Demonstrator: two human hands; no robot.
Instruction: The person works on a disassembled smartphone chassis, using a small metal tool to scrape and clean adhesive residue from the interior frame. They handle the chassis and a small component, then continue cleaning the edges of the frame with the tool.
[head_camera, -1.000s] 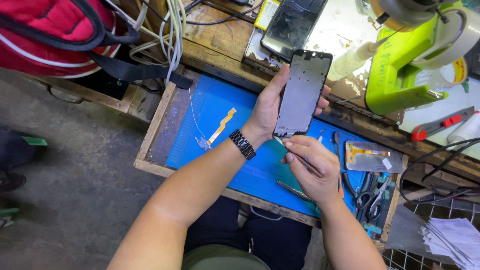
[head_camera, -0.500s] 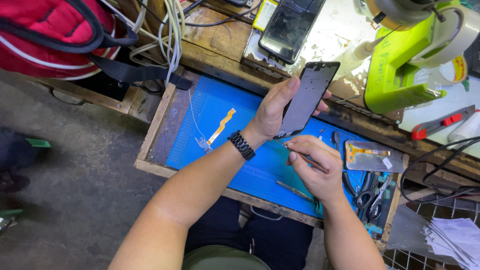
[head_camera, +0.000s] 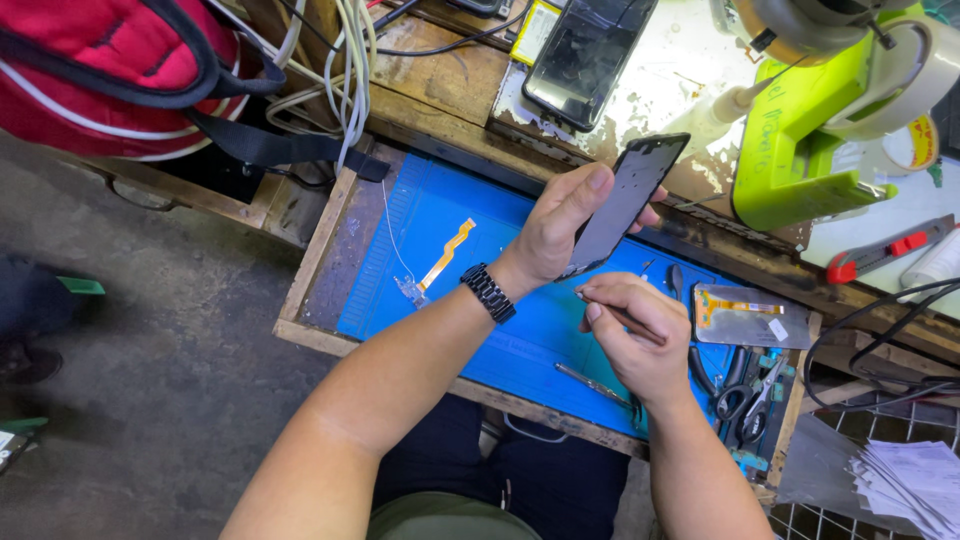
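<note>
- since a moment ago the phone frame (head_camera: 625, 205) has tipped from near upright to a slant, its dark face turned edge-on.
- left hand (head_camera: 560, 225) clamps it, thumb on the near edge, fingers curled behind.
- right hand (head_camera: 640, 335) has its fingers pinched together on a thin metal tool (head_camera: 620, 315), tip just beside the frame's lower end.
- frame looks black, slim, hollow, held above the blue mat (head_camera: 450, 215).

Worn wooden workbench (head_camera: 440, 90) over grey concrete floor (head_camera: 150, 380).
</note>
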